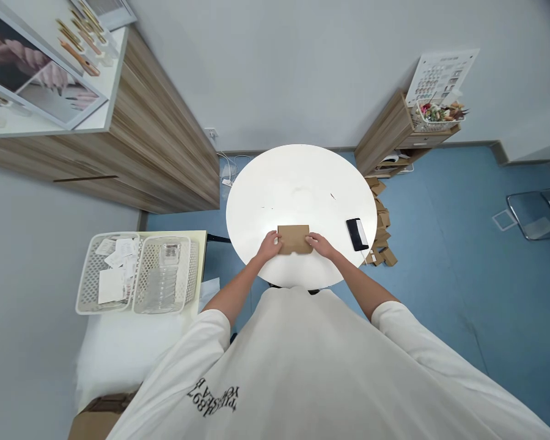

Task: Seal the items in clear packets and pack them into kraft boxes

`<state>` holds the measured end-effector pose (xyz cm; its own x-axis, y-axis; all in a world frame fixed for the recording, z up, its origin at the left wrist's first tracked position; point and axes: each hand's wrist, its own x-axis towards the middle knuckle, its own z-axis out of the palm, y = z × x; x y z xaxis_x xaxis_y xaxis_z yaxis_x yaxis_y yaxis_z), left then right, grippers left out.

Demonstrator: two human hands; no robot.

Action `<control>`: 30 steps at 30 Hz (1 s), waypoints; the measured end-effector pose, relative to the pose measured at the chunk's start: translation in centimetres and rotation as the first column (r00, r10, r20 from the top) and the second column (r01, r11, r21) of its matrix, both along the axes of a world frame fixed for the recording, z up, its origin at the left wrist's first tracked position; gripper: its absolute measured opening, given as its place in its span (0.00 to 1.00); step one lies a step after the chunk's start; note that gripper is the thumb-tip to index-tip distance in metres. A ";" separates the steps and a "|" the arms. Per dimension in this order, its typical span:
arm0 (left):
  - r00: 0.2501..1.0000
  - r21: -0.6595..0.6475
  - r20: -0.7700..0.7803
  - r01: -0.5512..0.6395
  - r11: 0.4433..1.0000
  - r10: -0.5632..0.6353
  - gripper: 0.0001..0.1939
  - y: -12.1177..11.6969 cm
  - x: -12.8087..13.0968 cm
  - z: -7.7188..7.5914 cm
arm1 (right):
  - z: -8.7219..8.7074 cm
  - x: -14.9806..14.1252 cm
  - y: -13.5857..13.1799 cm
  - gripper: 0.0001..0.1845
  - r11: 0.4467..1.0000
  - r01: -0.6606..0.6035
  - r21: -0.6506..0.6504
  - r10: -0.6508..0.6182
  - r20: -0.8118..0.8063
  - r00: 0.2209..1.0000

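A small flat brown cardboard box lies closed near the front of the round white table. My left hand grips its left end, with the thumb over the edge. At the opposite end my right hand holds the box's right side, its thumb on top. The fingertips beneath the box are hidden. To the right of my right hand rests a black phone with a pale strip on it and a white cable running off the table edge.
Several brown cardboard boxes are piled on the floor right of the table. On my left, two white plastic baskets hold paper slips and clear packaging. A wooden cabinet stands at back left, a small wooden shelf unit at back right.
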<state>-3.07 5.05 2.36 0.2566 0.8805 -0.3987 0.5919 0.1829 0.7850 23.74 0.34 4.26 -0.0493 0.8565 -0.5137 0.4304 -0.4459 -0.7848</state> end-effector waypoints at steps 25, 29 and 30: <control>0.999 0.180 -0.041 -0.021 0.983 0.028 0.35 -0.7 0.4 2.6 | 1.8 -1.2 -0.6 0.35 0.971 0.133 0.199 -0.164 0.149 0.975; 0.995 0.187 -0.031 -0.092 0.978 0.100 0.24 0.2 1.3 2.4 | 1.6 -1.7 0.3 0.29 0.958 0.198 0.208 -0.233 0.161 0.959; 0.993 0.196 -0.045 -0.097 0.976 0.108 0.21 0.4 1.5 2.3 | 1.4 -1.8 0.5 0.27 0.956 0.201 0.214 -0.240 0.176 0.955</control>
<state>-1.53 5.42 4.64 0.1437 0.9626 -0.2295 0.6209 0.0929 0.7784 21.90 0.81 5.69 0.2377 0.9173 -0.3193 0.4937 -0.3972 -0.7736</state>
